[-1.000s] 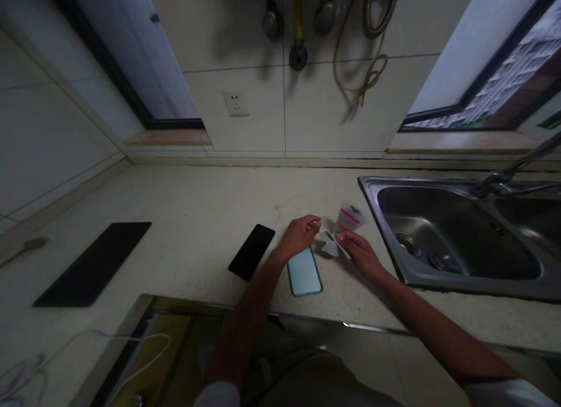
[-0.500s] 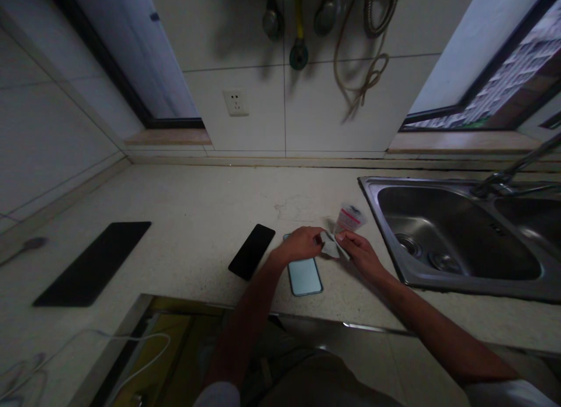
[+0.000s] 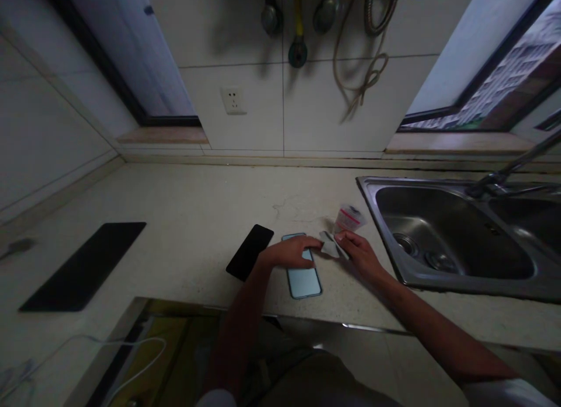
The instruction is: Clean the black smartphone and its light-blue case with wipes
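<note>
A light blue phone lies face up on the pale counter near its front edge. My left hand rests across the phone's upper half, fingers stretched out flat on it. My right hand is just right of the phone, its fingers pinched on a small white wipe that lies at the phone's top right corner. A small torn packet with a red band stands right behind the right hand. A black phone lies face down left of the blue one.
A steel double sink with a tap fills the right. A flat black slab lies at the left. A white cable hangs below the counter edge. A wall socket and hoses are on the tiled wall.
My left hand has dropped from a raised pinch beside the wipe and now lies flat across the blue phone. The right hand has stayed on the wipe. The view shifted slightly.
</note>
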Available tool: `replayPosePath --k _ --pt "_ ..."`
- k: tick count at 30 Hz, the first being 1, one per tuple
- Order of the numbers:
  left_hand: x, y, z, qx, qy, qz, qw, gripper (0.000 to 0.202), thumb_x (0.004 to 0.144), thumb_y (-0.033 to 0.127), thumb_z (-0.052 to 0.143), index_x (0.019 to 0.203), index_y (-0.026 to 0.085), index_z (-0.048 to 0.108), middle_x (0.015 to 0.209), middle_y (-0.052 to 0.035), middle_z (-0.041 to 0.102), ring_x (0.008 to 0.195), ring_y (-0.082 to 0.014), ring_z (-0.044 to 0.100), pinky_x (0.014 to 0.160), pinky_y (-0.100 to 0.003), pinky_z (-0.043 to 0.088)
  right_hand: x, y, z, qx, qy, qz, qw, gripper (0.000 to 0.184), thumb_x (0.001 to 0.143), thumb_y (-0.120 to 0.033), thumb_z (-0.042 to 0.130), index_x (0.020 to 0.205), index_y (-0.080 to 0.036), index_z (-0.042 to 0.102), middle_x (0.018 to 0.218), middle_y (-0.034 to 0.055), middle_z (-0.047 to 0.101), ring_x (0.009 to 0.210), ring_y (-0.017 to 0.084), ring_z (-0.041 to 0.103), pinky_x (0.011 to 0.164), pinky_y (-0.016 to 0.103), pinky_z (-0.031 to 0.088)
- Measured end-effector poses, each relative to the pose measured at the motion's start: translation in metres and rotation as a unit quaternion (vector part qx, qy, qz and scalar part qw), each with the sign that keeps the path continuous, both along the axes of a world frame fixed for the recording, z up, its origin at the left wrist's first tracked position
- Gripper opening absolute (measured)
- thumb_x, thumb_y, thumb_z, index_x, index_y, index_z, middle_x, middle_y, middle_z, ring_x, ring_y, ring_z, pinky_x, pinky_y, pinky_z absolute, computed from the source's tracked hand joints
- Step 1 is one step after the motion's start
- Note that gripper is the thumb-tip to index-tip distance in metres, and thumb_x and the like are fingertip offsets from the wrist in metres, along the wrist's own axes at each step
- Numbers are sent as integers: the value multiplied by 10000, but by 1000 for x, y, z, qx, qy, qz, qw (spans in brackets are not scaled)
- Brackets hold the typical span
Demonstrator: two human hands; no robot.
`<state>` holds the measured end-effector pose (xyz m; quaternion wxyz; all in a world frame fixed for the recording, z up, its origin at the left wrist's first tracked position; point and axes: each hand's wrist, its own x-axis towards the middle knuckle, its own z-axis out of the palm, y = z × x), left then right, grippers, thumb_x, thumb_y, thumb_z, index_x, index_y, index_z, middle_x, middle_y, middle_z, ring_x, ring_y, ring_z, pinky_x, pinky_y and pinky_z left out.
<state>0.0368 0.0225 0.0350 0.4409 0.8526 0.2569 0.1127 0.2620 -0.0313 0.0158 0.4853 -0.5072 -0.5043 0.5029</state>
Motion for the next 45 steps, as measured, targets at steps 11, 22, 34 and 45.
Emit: replayPosePath --k 11,22,34,45 --pt "10 -2 -13 87 35 50 994 318 794 85 684 1092 195 706 1151 -92 726 1108 -248 631 1024 -389 438 0 2 -3 -11 5 -27 1000 516 667 -707 801 667 -207 670 647 -2 578 631 163 484 610 303 394" --pt "11 -3 -6 203 118 199 951 374 894 327 695 1245 197 691 1301 -148 662 1255 -335 531 1055 -478 383 0 1 -4 -5 4 -29 1000 491 701 -685 787 694 -207 677 659 0 594 642 171 501 624 313 408" --pt "-4 1 -7 104 209 305 923 504 720 425 857 1137 189 700 1170 -158 691 1091 -326 653 888 -377 485 1 4 -11 17 -5 -45 999 472 741 -678 751 698 -214 671 670 3 610 647 181 527 624 317 435" --pt "6 11 -6 -249 -221 372 866 223 605 288 797 745 156 684 622 13 629 516 -86 508 524 -221 364 -2 2 -13 26 5 -59 998 469 719 -675 784 690 -219 681 648 -9 568 628 161 485 597 300 405"
